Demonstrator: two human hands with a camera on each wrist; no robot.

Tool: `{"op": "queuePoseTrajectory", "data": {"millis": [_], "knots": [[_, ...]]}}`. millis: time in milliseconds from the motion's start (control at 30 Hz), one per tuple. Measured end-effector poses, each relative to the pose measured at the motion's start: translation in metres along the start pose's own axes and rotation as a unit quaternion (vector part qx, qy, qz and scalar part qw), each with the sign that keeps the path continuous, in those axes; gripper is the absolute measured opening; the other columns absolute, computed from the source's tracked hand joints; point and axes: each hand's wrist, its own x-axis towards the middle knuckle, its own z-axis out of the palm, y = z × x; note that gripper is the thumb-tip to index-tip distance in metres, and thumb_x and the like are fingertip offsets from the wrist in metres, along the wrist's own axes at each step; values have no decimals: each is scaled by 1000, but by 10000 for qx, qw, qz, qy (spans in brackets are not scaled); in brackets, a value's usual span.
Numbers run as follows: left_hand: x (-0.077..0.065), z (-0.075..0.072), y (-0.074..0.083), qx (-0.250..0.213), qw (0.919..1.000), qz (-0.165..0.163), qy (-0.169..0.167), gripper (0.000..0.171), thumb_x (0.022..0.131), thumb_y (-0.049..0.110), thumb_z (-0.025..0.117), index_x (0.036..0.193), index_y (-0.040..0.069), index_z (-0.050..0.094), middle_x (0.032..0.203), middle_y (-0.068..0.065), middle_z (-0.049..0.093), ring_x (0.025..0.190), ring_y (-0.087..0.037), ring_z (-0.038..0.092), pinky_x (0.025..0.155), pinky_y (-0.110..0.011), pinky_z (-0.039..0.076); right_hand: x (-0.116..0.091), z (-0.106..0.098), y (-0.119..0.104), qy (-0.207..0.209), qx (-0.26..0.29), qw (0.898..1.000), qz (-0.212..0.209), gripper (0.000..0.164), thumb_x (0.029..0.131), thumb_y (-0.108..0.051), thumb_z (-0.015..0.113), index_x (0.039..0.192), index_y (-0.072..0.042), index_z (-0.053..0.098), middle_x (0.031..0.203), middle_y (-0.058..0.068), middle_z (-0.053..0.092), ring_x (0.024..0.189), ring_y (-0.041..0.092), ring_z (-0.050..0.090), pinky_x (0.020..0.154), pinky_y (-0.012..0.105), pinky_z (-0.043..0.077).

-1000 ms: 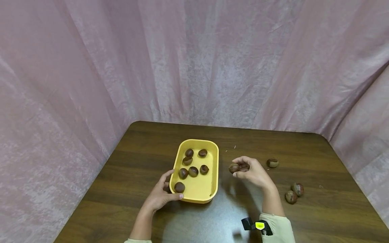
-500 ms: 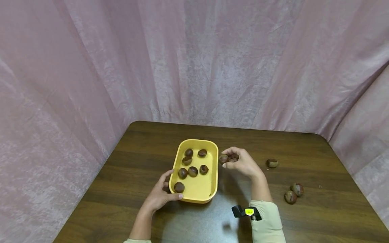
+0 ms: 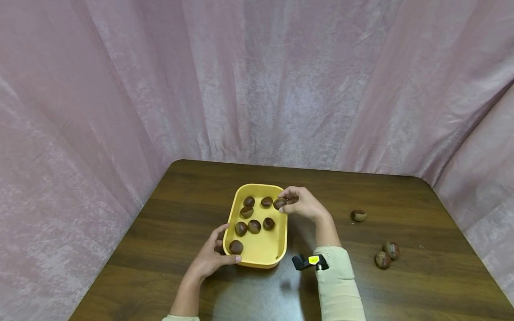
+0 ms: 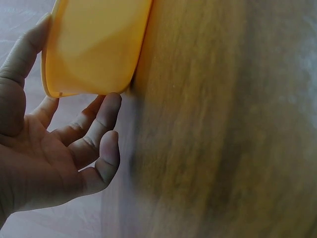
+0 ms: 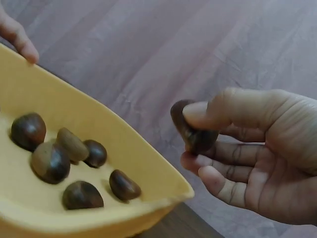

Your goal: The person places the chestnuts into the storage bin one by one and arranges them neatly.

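Note:
A yellow plastic box point(image 3: 261, 253) with rounded corners stands on the table, several brown chestnuts point(image 3: 254, 226) lying apart on its floor. My left hand point(image 3: 209, 258) holds the box at its near left corner, thumb at the near rim and fingers along the left side; the left wrist view shows this corner point(image 4: 94, 59) between thumb and fingers. Over the box's right rim, my right hand point(image 3: 304, 203) pinches a chestnut point(image 3: 279, 204) between thumb and fingers. In the right wrist view the held chestnut point(image 5: 195, 130) is above the rim, beside the box wall point(image 5: 124, 134).
On the right of the wooden table point(image 3: 421, 200) lies a single chestnut point(image 3: 358, 215). Two more chestnuts point(image 3: 387, 255) sit together nearer the front. A pink curtain point(image 3: 281, 89) hangs behind the table and at its sides.
My right hand has moved left and away from me with the chestnut, from the table right of the box to over its right rim. The left hand has kept its hold.

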Motion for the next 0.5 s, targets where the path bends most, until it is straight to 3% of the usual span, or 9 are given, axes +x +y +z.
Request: {"op": "queuePoseTrajectory", "data": {"millis": [300, 500], "knots": [[-1, 0, 2, 0, 10000, 4, -6, 96, 65, 13, 86, 143, 23, 31, 107, -23, 50, 79, -25, 58, 68, -36, 43, 25, 12, -3, -111, -146, 9980, 598, 37, 70, 5, 76, 105, 2, 63, 98, 11, 59, 89, 25, 55, 76, 35, 47], [0, 1, 1, -16, 10000, 52, -53, 96, 65, 13, 86, 143, 22, 30, 106, -22, 51, 80, -25, 59, 69, -36, 43, 39, 23, 1, -213, -92, 9974, 678, 38, 69, 10, 73, 105, 5, 61, 100, 13, 58, 89, 26, 54, 74, 35, 46]]}}
